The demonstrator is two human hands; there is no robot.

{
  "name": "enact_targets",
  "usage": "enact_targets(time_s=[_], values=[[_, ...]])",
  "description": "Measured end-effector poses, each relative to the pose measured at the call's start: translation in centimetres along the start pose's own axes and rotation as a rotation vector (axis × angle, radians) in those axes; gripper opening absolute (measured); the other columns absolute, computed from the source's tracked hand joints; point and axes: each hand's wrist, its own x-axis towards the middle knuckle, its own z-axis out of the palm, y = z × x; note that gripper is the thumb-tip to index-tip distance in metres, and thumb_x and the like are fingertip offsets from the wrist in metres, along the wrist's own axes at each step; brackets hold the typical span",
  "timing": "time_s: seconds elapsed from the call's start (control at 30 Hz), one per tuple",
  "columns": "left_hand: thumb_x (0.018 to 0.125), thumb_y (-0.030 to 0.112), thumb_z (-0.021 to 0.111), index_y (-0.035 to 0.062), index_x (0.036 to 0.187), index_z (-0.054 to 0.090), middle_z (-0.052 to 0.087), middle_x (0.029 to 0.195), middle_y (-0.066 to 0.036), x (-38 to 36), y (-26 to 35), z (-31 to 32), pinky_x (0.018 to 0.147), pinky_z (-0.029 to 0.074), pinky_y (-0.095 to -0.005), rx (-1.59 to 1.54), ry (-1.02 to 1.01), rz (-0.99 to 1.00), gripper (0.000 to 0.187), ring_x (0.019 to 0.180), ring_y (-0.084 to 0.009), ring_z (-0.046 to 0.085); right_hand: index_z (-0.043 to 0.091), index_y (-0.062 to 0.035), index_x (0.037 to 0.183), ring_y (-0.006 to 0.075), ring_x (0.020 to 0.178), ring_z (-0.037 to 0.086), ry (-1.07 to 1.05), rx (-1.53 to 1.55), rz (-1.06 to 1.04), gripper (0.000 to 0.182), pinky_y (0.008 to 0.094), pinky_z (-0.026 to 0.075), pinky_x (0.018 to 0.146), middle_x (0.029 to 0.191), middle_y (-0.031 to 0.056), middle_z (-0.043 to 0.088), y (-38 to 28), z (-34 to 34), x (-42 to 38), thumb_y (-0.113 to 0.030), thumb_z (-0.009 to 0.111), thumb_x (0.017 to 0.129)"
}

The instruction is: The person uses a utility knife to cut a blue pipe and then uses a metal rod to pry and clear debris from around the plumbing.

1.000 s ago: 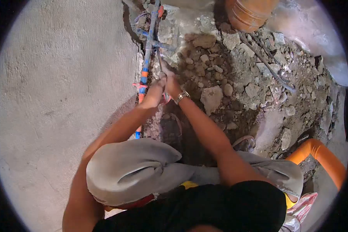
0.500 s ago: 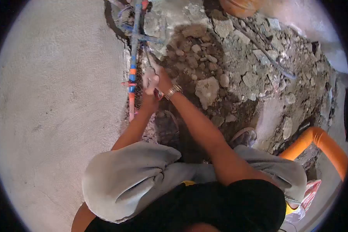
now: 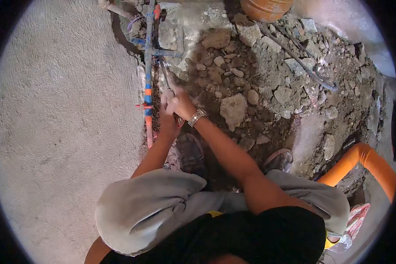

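At 11 o'clock: your left hand and right hand clench a tool.
Pipe branch: the tool, close by, could crack it if you slip.

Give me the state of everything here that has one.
Right hand: closed on thin tool
Left hand: against right hand, grip partly hidden
Thin tool: held, slanted
Wristwatch: fastened
Blue-and-orange pipe: exposed
Concrete slab: broken-edged
Rubble: loose
Orange pipe: bent
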Motion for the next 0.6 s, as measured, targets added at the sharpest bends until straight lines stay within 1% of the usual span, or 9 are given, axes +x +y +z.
enact_targets(time_s=[0.03,0.1,0.2,0.27,0.3,0.4,0.47,0.53,0.6], values=[[0.082,0.033,0.058,0.0078,0.136,0.033,0.051,0.118,-0.008,-0.2,1.1,0.2,0.086,0.045,-0.0328,0.019,-0.013,-0.108,0.065,0.106,-0.0193,0.053,0.025,-0.0007,0.141,0.0423,0.084,0.056,-0.002,0.053,-0.002,0.067,0.0401,0.046,0.077,0.090,0.0303,0.057,1.1,0.4,0.3,-0.008,0.049,0.079],[0.081,0.033,0.058,0.0070,0.136,0.033,0.050,0.119,-0.008,0.4,0.7,0.4,0.087,0.045,-0.0326,-0.042,-0.028,-0.109,0.066,0.106,-0.0197,0.053,0.026,-0.0012,0.141,0.0437,0.084,0.056,0.018,0.085,-0.026,0.068,0.0409,0.046,0.077,0.090,0.0303,0.057,2.1,0.6,0.6,-0.006,0.049,0.077],[0.079,0.033,0.055,0.0061,0.136,0.033,0.050,0.118,-0.008,-0.3,1.4,2.1,0.087,0.045,-0.0322,-0.084,-0.020,-0.070,0.067,0.105,-0.0198,0.053,0.027,-0.0012,0.141,0.0441,0.082,0.056,0.024,0.086,-0.005,0.072,0.0417,0.046,0.075,0.086,0.0301,0.057,1.1,0.3,0.8,-0.006,0.051,0.074],[0.078,0.034,0.054,0.0058,0.137,0.032,0.050,0.118,-0.009,-0.3,1.4,3.0,0.088,0.045,-0.0319,-0.102,-0.035,0.093,0.068,0.105,-0.0198,0.053,0.027,-0.0003,0.141,0.0430,0.077,0.057,0.028,-0.119,-0.150,0.071,0.0406,0.047,0.072,0.082,0.0300,0.057,2.0,0.3,0.6,-0.008,0.051,0.075],[0.078,0.033,0.054,0.0049,0.138,0.030,0.049,0.120,-0.009,0.2,1.4,2.5,0.090,0.044,-0.0313,-0.100,-0.052,0.043,0.070,0.106,-0.0199,0.053,0.027,-0.0006,0.141,0.0419,0.076,0.057,0.028,-0.022,-0.035,0.069,0.0401,0.047,0.070,0.081,0.0298,0.056,-0.2,-0.3,0.8,-0.008,0.049,0.076],[0.078,0.032,0.055,0.0041,0.137,0.031,0.050,0.118,-0.009,0.3,0.7,0.9,0.087,0.045,-0.0308,-0.077,-0.035,-0.116,0.069,0.103,-0.0195,0.054,0.028,-0.0009,0.140,0.0408,0.074,0.058,0.042,0.076,0.012,0.068,0.0396,0.047,0.069,0.081,0.0303,0.056,-0.6,-0.5,0.6,-0.007,0.049,0.076],[0.078,0.032,0.055,0.0046,0.136,0.032,0.050,0.115,-0.009,-0.2,0.7,1.9,0.083,0.047,-0.0309,-0.089,-0.004,-0.041,0.068,0.100,-0.0192,0.055,0.029,-0.0020,0.141,0.0395,0.075,0.059,0.072,-0.048,-0.063,0.068,0.0383,0.047,0.070,0.082,0.0306,0.056,0.9,0.3,0.5,-0.004,0.048,0.075],[0.078,0.031,0.056,0.0052,0.135,0.033,0.051,0.112,-0.008,0.2,0.9,1.8,0.080,0.048,-0.0311,-0.102,0.032,0.018,0.067,0.098,-0.0190,0.056,0.029,-0.0036,0.141,0.0386,0.077,0.059,0.076,0.039,-0.051,0.069,0.0363,0.047,0.071,0.083,0.0306,0.056,0.3,0.2,0.4,-0.003,0.046,0.075],[0.079,0.031,0.056,0.0062,0.132,0.037,0.052,0.108,-0.008,0.9,1.3,0.4,0.077,0.049,-0.0315,-0.071,-0.030,-0.184,0.061,0.095,-0.0187,0.056,0.029,-0.0044,0.141,0.0382,0.078,0.059,0.055,0.078,0.003,0.069,0.0358,0.047,0.072,0.083,0.0299,0.056,-0.5,-0.1,0.3,-0.002,0.046,0.074]])
